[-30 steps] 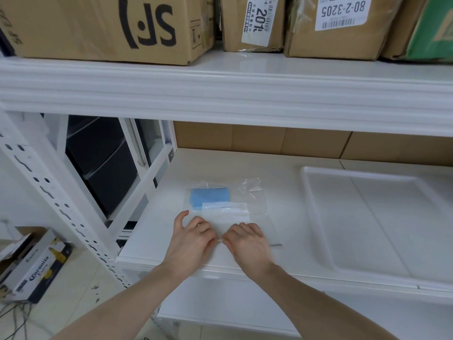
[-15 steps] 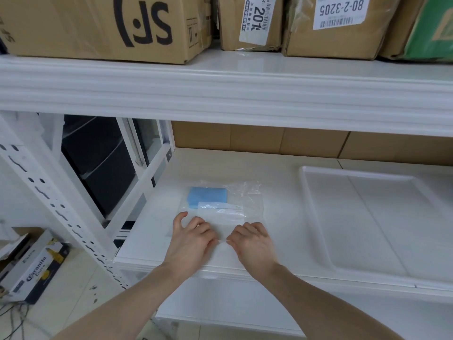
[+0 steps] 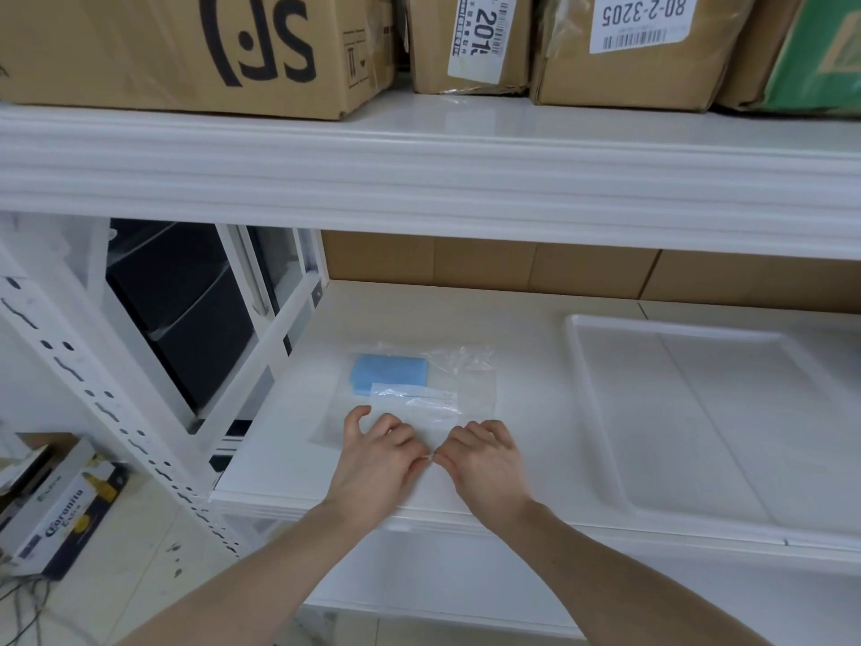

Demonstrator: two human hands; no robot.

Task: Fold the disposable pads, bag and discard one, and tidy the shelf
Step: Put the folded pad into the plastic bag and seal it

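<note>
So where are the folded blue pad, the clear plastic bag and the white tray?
folded blue pad [image 3: 389, 374], head view, middle.
clear plastic bag [image 3: 475, 389], head view, right part.
white tray [image 3: 574, 366], head view, left rim.

1. On the white shelf [image 3: 526, 328]: clear bag [image 3: 470, 389] lying flat, folded blue pad [image 3: 389, 373] inside toward its far left corner.
2. At the bag's near edge: left hand [image 3: 379, 454] and right hand [image 3: 487, 454] side by side, fingers [image 3: 421, 459] curled, pinching the plastic where the two meet.
3. To the right, apart from the bag: shallow white tray [image 3: 582, 366].
4. Above: cardboard boxes [image 3: 186, 49] on the upper shelf.
</note>
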